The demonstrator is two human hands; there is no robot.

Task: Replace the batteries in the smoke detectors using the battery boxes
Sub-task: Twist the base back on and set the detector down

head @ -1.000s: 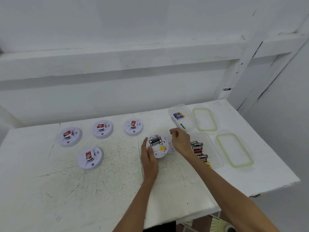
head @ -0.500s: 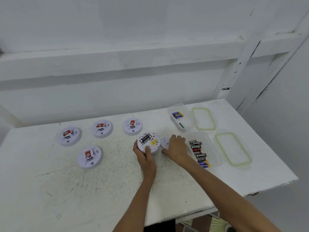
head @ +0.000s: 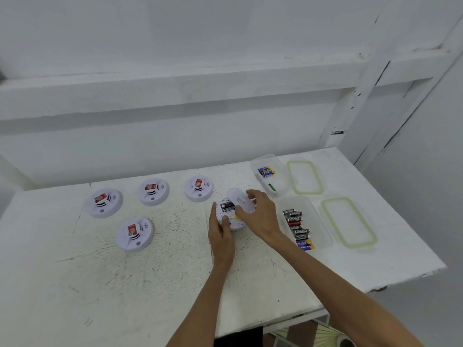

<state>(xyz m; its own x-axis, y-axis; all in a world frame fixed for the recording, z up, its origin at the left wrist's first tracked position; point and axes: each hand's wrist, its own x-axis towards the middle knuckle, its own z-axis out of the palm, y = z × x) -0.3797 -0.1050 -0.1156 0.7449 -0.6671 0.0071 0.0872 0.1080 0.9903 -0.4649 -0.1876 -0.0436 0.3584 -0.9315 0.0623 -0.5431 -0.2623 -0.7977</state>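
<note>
An upturned white smoke detector (head: 228,214) lies on the white table (head: 150,284), its battery bay showing. My left hand (head: 221,232) grips its near-left rim, thumb on top. My right hand (head: 260,216) holds the round white back cover (head: 241,201) tilted just over the detector's right side. Four more detectors sit face up with red stickers: (head: 104,202), (head: 153,191), (head: 199,188), (head: 135,234). To the right, a clear box (head: 314,222) holds several black and red batteries, and a farther clear box (head: 281,175) holds a few blue-yellow ones.
Two green-rimmed clear lids (head: 304,177) (head: 348,221) lie right of the boxes. A white wall with a ledge runs along the back. The table's right edge drops off beyond the lids, and its front edge is near my elbows.
My right hand picked up the back cover from the table beside the detector and brought it over the detector's right side. The left hand kept its hold as the detector turned slightly.
</note>
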